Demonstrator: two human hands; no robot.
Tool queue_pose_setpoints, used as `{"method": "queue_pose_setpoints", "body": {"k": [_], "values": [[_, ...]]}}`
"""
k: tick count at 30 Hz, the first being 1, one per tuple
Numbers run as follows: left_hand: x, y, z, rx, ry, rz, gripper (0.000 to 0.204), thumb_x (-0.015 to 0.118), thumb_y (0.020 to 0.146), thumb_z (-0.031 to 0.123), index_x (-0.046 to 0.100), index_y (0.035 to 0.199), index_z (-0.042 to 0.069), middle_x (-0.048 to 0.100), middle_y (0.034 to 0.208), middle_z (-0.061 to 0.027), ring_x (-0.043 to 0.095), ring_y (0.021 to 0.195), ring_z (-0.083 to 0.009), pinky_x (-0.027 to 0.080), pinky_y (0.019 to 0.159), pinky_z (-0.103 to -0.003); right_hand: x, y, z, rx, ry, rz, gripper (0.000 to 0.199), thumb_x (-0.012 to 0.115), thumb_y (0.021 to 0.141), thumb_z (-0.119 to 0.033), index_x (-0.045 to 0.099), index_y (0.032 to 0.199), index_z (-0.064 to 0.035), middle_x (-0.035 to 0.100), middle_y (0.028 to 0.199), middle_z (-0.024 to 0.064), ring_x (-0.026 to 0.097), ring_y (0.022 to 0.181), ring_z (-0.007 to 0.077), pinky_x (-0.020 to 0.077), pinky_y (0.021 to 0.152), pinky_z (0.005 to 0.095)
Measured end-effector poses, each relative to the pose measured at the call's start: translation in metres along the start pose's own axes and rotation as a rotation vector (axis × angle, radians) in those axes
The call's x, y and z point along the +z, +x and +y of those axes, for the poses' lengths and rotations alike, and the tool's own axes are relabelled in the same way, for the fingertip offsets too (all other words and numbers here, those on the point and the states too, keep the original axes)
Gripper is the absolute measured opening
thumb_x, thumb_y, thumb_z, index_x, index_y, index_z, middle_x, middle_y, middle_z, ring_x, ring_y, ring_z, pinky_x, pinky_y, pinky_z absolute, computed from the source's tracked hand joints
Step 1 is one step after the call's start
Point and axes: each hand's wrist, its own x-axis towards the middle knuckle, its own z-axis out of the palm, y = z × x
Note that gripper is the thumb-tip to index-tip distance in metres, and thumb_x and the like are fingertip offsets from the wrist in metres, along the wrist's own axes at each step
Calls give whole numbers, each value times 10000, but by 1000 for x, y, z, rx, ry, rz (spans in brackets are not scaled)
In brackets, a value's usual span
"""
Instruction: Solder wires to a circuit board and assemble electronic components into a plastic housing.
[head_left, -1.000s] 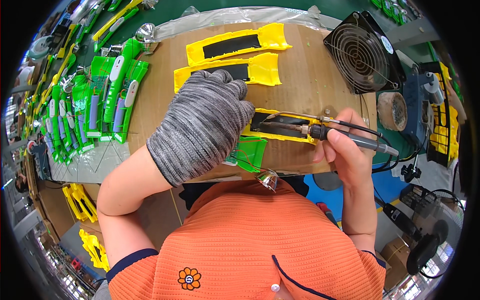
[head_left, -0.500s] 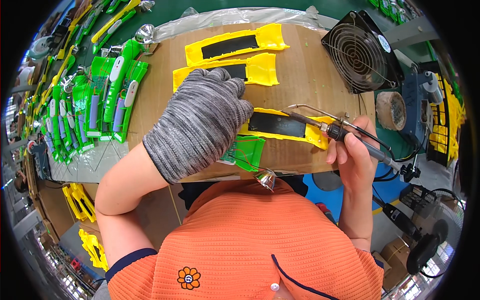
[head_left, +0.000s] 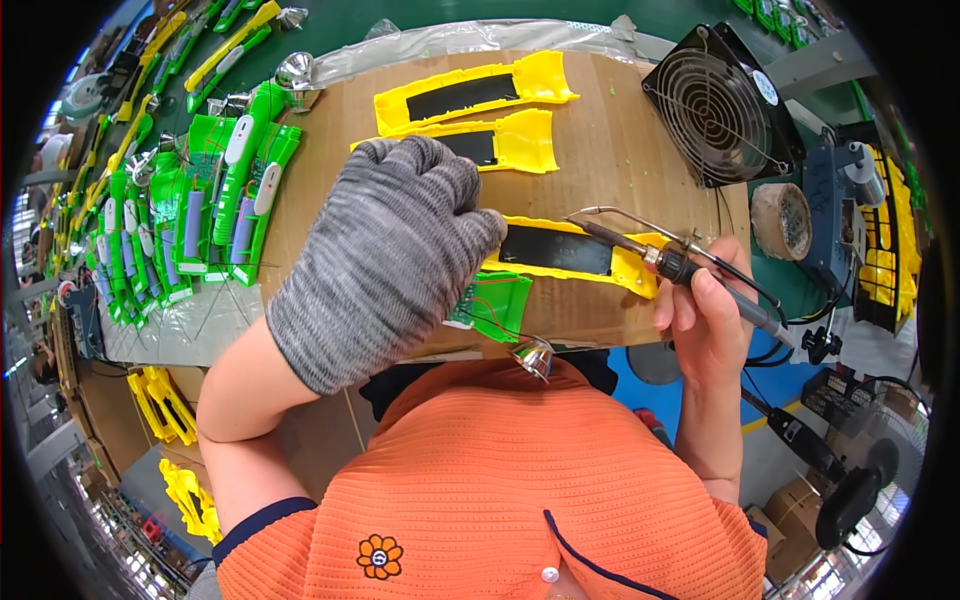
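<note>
- Head view: soldering iron, grey handle, black collar and slim dark metal tip (head_left: 676, 267); carried in the right hand above a yellow plastic casing with a black inset panel (head_left: 634, 272). Thin bent metal tube (head_left: 640, 217) alongside the tip.
- Handling, by judgement: light grip well behind the hot metal, tip brought in at a slant, brief contact on the joint only; glove, wires and plastic best kept clear, the workpiece held steady.
- Direction: tip to the far left; long axis diagonal, handle end toward the near right. Contact between tip and casing: cannot be told.
- Right hand (head_left: 712, 320), bare: thumb and fingers closed around the handle.
- Left hand (head_left: 385, 265), grey-and-black knitted glove: fingers curled inward; whether anything is pinched, hidden.
- Green plastic shell piece (head_left: 508, 308): just beside and partly beneath the glove, thin red wires (head_left: 488, 282) across it.
- Shiny silver cone-shaped reflector (head_left: 533, 357): at the near edge of the brown-topped bench (head_left: 620, 130).
- Two further yellow plastic casings (head_left: 545, 78), black-panelled: beyond the glove, roughly crosswise.
- Outer right: black square fan with wire guard (head_left: 715, 105); round, pale-walled pot (head_left: 782, 222).
- Outer left: cluster of green plastic lamp bodies (head_left: 240, 150).
</note>
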Motion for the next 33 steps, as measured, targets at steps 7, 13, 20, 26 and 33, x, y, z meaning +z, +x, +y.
{"method": "queue_pose_setpoints", "body": {"k": [7, 13, 20, 26, 33], "values": [[15, -17, 18, 25, -120, 35, 262, 685, 725, 218, 705, 944, 76, 662, 992, -85, 605, 1035, -283, 449, 927, -445, 8, -8, 1, 8, 70, 37, 124, 559, 939, -91, 448, 960, -37, 527, 658, 76, 548, 531, 188, 495, 571, 309], [29, -18, 26, -40, -115, 117, 257, 670, 780, 172, 693, 1015, 73, 664, 1030, -98, 608, 1060, -277, 442, 950, -442, 37, -14, 16, 53, 340, 100, 87, 510, 979, -118, 463, 970, -46, 540, 665, 67, 579, 606, 196, 519, 897, 414], [35, 1, 33, -157, -253, -32, 185, 623, 828, 125, 642, 1004, 73, 643, 922, -130, 651, 904, -319, 512, 800, -430, 17, -9, 2, -7, 294, 16, 110, 535, 956, -114, 454, 930, -44, 502, 614, 56, 556, 525, 191, 556, 790, 390], [36, 14, 32, -131, -113, -63, 136, 650, 867, 164, 694, 951, 67, 622, 800, -119, 641, 795, -315, 516, 707, -416, -10, -1, -34, 31, -108, -168, 128, 591, 883, -2, 465, 904, -1, 602, 693, 141, 535, 503, 144, 478, 494, 288], [32, 22, 31, -127, -134, -148, 130, 658, 859, 164, 705, 927, 64, 615, 787, -119, 639, 791, -318, 512, 710, -419, -4, 7, -42, 122, -322, -219, 178, 675, 843, 17, 502, 877, -3, 627, 700, 62, 599, 573, 89, 457, 497, 228]]}}
